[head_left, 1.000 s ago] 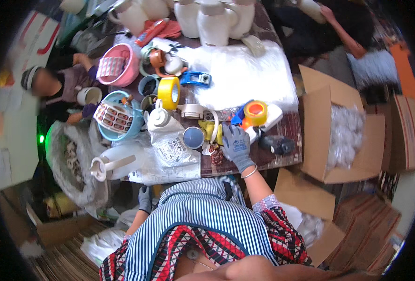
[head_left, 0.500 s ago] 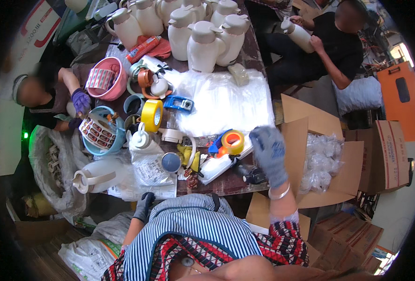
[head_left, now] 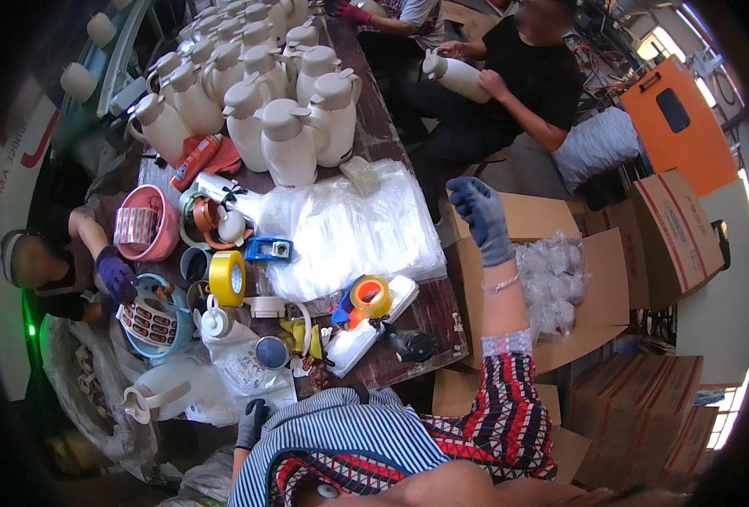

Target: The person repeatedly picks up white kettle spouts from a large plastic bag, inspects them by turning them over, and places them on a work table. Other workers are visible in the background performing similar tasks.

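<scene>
1. Farthest left among these, we have a jug (head_left: 170,390) lying on its side at the near left corner of the table (head_left: 429,317). Its long axis runs roughly left to right, lid end pointing left and a little toward us, handle on the near side. We judge it stiff, fairly light and slick in its clear wrap; the handle looks the surest hold.
2. Our left hand (head_left: 252,425), gloved, is low at the near table edge, fingers pointing away from us. We cannot tell whether it grips anything.
3. In the middle of the table lies a stack of clear bags (head_left: 349,241), broader across than deep. We expect them to be soft, light and slippery; pinching one edge should suit.
4. Our right hand (head_left: 481,221), well apart from the left, hangs above the open box (head_left: 467,296), fingers curled and pointing away and leftward. We cannot tell whether anything is pinched inside.
5. The box stands just right of the table, mouth up, flaps spread, with wrapped bundles (head_left: 552,283) inside. Its cardboard seems stiff but bendable; we would hold the walls, not the flaps.
</scene>
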`<state>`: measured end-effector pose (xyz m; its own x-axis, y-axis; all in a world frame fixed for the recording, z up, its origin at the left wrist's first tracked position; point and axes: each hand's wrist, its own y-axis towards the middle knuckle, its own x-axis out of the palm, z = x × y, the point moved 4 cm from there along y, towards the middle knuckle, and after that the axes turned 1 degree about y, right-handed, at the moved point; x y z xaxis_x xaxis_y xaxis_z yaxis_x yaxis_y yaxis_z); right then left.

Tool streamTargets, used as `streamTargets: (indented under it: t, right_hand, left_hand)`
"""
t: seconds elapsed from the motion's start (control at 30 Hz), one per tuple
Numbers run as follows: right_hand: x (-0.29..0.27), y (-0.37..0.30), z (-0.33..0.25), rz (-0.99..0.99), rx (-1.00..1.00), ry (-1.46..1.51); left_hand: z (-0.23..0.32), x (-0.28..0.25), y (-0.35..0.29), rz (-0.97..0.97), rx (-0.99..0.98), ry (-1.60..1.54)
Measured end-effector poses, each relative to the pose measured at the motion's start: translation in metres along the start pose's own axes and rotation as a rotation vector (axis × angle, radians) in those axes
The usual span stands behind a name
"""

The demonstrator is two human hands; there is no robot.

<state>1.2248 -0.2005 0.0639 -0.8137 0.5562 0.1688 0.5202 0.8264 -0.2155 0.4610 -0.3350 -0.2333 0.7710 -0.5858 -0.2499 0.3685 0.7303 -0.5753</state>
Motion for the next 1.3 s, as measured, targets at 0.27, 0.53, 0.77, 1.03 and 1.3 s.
streamTargets:
  t: [0.27,0.53,0.77,1.03,1.3]
  right_hand:
    - [-0.059,0.036,0.037,0.052,0.27,0.254]
    - [-0.037,0.024,0.028,0.14,-0.054,0.247]
    - [-0.056,0.01,-0.053,0.257,-0.639,-0.397]
    - [-0.056,0.017,-0.042,0.205,-0.478,0.14]
    - [-0.041,0.027,-0.031,0.221,-0.545,0.057]
  left_hand:
    - [0.019,0.004,0.007,-0.018,0.255,0.505]
    - [0.016,0.003,-0.003,-0.014,0.193,0.535]
    - [-0.004,0.007,0.003,0.129,-0.206,-0.056]
    - [0.002,0.008,-0.006,0.133,-0.168,-0.054]
    - [-0.013,0.012,-0.014,0.185,-0.214,-0.318]
